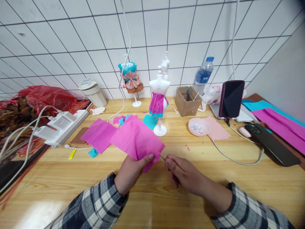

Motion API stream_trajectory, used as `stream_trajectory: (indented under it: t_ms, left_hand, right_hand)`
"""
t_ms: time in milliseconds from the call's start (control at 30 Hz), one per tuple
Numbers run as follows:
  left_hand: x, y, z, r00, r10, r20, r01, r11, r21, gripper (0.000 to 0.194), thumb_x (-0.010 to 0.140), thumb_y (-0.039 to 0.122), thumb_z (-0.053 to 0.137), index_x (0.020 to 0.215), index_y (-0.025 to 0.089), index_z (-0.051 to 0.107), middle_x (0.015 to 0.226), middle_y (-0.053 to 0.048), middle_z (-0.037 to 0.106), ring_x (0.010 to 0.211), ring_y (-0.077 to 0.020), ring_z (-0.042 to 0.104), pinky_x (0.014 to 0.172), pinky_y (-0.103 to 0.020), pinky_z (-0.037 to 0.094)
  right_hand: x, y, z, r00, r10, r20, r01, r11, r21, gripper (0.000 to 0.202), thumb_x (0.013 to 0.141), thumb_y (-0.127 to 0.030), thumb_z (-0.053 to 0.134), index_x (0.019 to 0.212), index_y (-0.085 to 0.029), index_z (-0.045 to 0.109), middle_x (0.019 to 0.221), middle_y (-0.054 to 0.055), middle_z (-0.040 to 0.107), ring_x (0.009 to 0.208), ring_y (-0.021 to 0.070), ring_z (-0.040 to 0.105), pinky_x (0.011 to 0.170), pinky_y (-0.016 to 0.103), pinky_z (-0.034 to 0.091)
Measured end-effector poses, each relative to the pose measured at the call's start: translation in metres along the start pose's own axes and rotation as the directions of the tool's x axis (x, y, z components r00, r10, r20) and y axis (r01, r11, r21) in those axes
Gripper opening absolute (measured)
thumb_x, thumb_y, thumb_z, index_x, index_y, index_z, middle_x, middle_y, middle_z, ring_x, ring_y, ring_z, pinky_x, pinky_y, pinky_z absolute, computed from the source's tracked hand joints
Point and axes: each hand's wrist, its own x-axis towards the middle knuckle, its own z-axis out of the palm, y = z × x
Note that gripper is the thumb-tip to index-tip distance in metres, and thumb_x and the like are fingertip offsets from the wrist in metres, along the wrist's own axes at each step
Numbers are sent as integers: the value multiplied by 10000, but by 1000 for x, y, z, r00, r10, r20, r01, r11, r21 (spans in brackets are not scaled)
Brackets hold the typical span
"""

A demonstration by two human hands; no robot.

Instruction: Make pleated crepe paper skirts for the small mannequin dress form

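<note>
My left hand (132, 171) pinches a bright pink sheet of crepe paper (135, 135) along its lower edge, thumb on top. The sheet is creased and held above the table. My right hand (182, 171) is closed around a thin metal tool (162, 156); only its slim tip shows, at the paper's right edge, and the rest is hidden in the fingers. Behind the paper stands a small white dress-form mannequin (160, 85) wearing a pink skirt with a blue hem (156, 103). Another folded pink sheet (98, 135) lies to the left.
A second dressed mannequin (130, 79), a cardboard box (188, 103) and a water bottle (204, 74) stand at the back. To the right are a pink bowl of gems (204, 128), a propped phone (231, 98) and a dark phone (271, 144). A power strip (69, 128) with cables sits left.
</note>
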Motion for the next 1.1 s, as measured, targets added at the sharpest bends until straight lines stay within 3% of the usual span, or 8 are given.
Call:
stream_trajectory:
  t_ms: [167,367,667,867,1100]
  left_hand:
    - [1,0,-3,998,13,57,-14,1000,26,371,718,341,780,996,126,663,1156,-112,692,1078,-282,615,902,-374,490]
    - [2,-1,-4,999,-7,36,7,1000,-25,416,723,353,777,1047,120,659,1201,-123,676,1088,-289,618,902,-388,498]
    - [1,-1,-1,1000,19,19,-20,998,66,362,696,348,790,959,122,687,1124,-115,709,1055,-287,633,897,-381,499]
    - [0,0,1,1000,17,-17,-15,997,73,349,661,375,801,879,119,706,931,-103,748,991,-300,654,854,-393,513]
    - [0,2,3,998,21,-52,-18,998,64,324,647,359,815,839,125,699,947,-98,743,954,-279,660,852,-382,504]
  right_hand:
    - [0,3,1,1000,-9,11,9,1000,-4,469,960,-637,251,787,-233,418,491,-60,535,476,120,502,528,226,373]
    - [-1,2,0,1000,-23,-5,23,999,-33,461,971,-619,238,786,-236,417,488,-62,528,480,122,505,540,227,381]
    - [0,-2,1,1000,4,2,-4,997,-80,472,963,-634,237,784,-231,404,479,-69,490,449,115,463,511,228,360]
    - [0,-1,2,1000,-2,-9,2,998,-70,475,955,-645,245,770,-231,387,485,-74,448,431,105,421,472,223,328]
    - [-1,-1,3,1000,-5,-26,4,999,-38,491,943,-663,255,755,-229,386,491,-70,439,431,102,412,449,219,311]
